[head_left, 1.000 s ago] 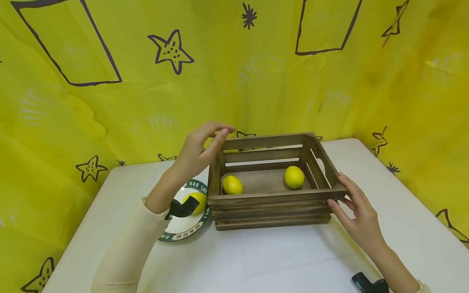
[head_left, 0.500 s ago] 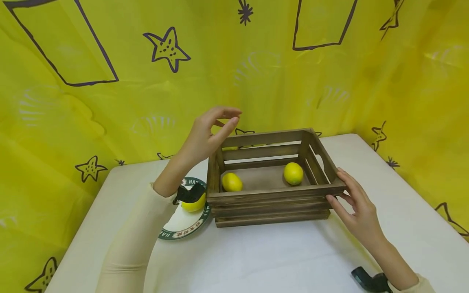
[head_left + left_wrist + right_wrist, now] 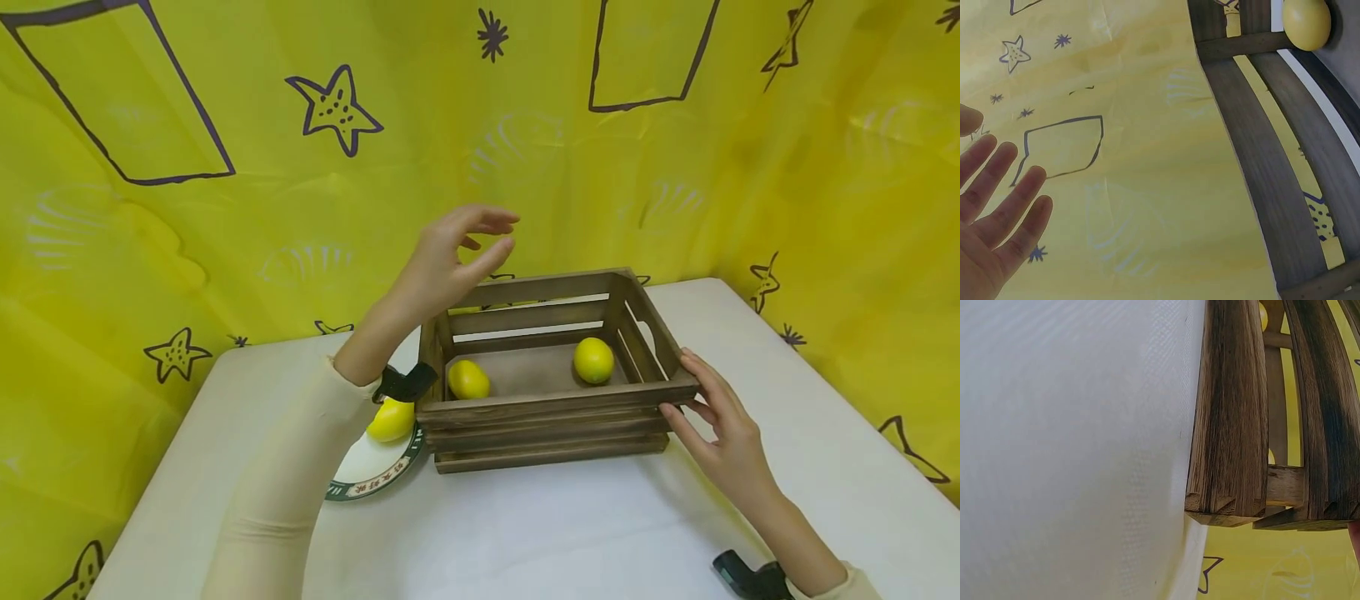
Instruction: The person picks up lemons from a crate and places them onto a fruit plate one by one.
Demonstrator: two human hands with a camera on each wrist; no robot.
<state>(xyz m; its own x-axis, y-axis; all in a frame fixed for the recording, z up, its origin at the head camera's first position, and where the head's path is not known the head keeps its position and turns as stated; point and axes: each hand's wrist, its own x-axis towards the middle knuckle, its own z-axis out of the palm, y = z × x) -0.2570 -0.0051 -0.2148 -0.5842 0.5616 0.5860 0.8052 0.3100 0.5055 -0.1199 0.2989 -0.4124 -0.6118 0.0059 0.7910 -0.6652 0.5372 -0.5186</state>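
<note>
Your right hand (image 3: 723, 425) grips the crate (image 3: 551, 410); your left hand (image 3: 453, 258) has relaxed fingers.
Head: mid-frame, the crate bears two lemons (image 3: 593, 361); your left hand hovers above center; left of center, a third lemon (image 3: 392, 420) sits on the plate (image 3: 375, 483). Left wrist: your left palm shows lower left, crate right. Right wrist: crate slats upper right, your hand barely showing at the right edge.

Left hand (image 3: 450, 262) raised, right hand (image 3: 729, 437) lower.
Left arm (image 3: 281, 492) slants upward, fingers loosely bent, thumb apart. Right arm (image 3: 798, 537) slants inward, thumb and fingers opposed in a grip.
</note>
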